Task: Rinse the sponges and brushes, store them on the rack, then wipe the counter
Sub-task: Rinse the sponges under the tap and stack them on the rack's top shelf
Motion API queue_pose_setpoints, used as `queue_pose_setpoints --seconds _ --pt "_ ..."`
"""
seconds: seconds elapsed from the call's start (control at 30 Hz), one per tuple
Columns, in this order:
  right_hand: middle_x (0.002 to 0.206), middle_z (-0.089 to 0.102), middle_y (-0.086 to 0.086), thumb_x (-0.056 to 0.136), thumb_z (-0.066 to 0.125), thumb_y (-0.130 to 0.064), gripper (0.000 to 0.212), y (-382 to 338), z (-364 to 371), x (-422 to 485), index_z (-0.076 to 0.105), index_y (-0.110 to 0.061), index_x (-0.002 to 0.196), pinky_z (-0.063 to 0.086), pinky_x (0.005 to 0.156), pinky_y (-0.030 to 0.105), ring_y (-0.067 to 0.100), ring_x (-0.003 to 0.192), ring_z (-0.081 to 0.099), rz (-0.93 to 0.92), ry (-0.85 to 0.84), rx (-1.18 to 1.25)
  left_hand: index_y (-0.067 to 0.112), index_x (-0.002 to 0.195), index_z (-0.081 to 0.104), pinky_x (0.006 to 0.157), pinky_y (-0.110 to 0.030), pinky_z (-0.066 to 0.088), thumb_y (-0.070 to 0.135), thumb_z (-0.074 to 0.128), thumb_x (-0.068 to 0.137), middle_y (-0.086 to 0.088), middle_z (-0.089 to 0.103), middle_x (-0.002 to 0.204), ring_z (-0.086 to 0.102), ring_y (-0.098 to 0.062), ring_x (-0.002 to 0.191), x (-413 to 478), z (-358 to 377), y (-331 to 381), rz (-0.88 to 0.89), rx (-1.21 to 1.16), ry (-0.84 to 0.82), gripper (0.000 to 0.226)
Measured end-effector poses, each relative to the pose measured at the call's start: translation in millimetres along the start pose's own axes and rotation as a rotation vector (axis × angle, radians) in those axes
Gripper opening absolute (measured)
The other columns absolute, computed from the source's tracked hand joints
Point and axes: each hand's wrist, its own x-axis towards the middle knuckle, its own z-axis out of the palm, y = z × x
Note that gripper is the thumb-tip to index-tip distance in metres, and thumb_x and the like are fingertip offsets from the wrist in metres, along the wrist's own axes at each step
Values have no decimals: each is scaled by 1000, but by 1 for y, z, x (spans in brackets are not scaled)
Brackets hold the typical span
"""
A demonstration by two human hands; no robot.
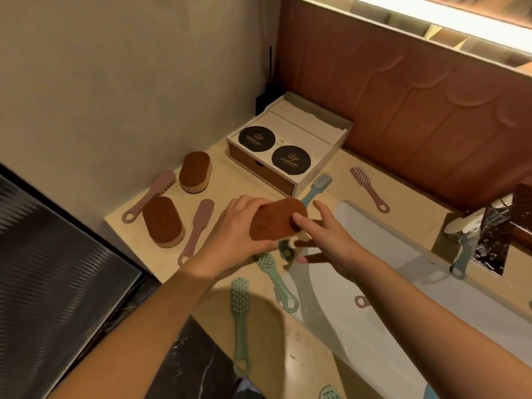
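Just left of the sink (359, 298), the left hand's (233, 226) curled fingers (253, 200) gripped a brown sponge (276, 220), while the right hand (331, 240), fingers spread nearly straight, thumbed its other end.

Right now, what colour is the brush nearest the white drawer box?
The brush is pale blue, bristles included; the head view shows it best.
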Motion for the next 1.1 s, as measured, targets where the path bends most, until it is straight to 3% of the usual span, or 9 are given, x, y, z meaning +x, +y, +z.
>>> queue_pose_setpoints --seconds 0.1,0.2,0.3,0.37,0.47,0.57,0.73,0.97,1.1 --pt "119 58 13 86 64 -31 43 -2 10 0 49 -21 125 60 70 39 22 91 65 -37 35 66 29 133 39 99 -37 40 47 75 69 7 43 125 39 -11 116 -12 1 5 101 35 -74 76" --pt "111 58 14 88 63 -24 27 -1 21 2 55 -14 112 60 60 33 19 81 64 -72 122 120 33 137 34 105 -33 33 53 69 73 9 38 135 35 -9 124 -19 -5 -2 38 -6 -128 76" --pt "111 57 15 89 61 -22 31 0 26 3 49 -12 115 58 50 33 23 79 64 -12 192 247 27 135 39 101 -26 27 49 63 81 4 35 138 33 -8 123 -19 -15 -22 -202 -42 -6 63" --pt "114 57 17 89 61 -22 31 3 28 2 47 -13 114 55 44 30 26 79 63 23 223 319 18 130 43 103 -36 25 46 60 84 -4 37 137 31 -20 127 -18 -24 -47 -427 138 161 56" --pt "112 59 15 88 62 -25 27 9 28 1 49 -15 110 58 59 33 22 80 63 30 267 249 9 134 35 106 -49 25 44 62 82 -16 32 142 24 -35 134 -18 -38 -82 -803 210 335 68" --pt "111 59 14 89 61 -28 28 16 29 -1 49 -15 111 56 63 31 18 79 60 38 297 247 6 141 21 108 -52 27 43 68 78 -19 28 147 21 -36 137 -16 -46 -100 -988 117 323 87" --pt "106 59 11 89 60 -28 31 23 24 -11 47 -16 115 56 72 36 18 79 60 89 302 335 8 144 10 102 -53 38 35 74 73 -19 38 142 34 -41 131 -8 -49 -108 -1030 20 291 99" --pt "94 56 7 89 60 -21 29 39 -2 -30 44 -17 112 54 76 35 22 85 60 84 298 484 7 140 24 98 -44 43 33 72 77 -18 48 134 46 -35 123 -9 -51 -69 -883 -129 381 84" --pt "91 59 8 90 59 -15 24 57 -18 -51 40 -16 105 54 77 37 20 80 61 61 347 641 13 138 36 94 -38 46 31 71 77 -6 53 128 52 -28 115 -13 -38 -18 -743 -392 240 73"
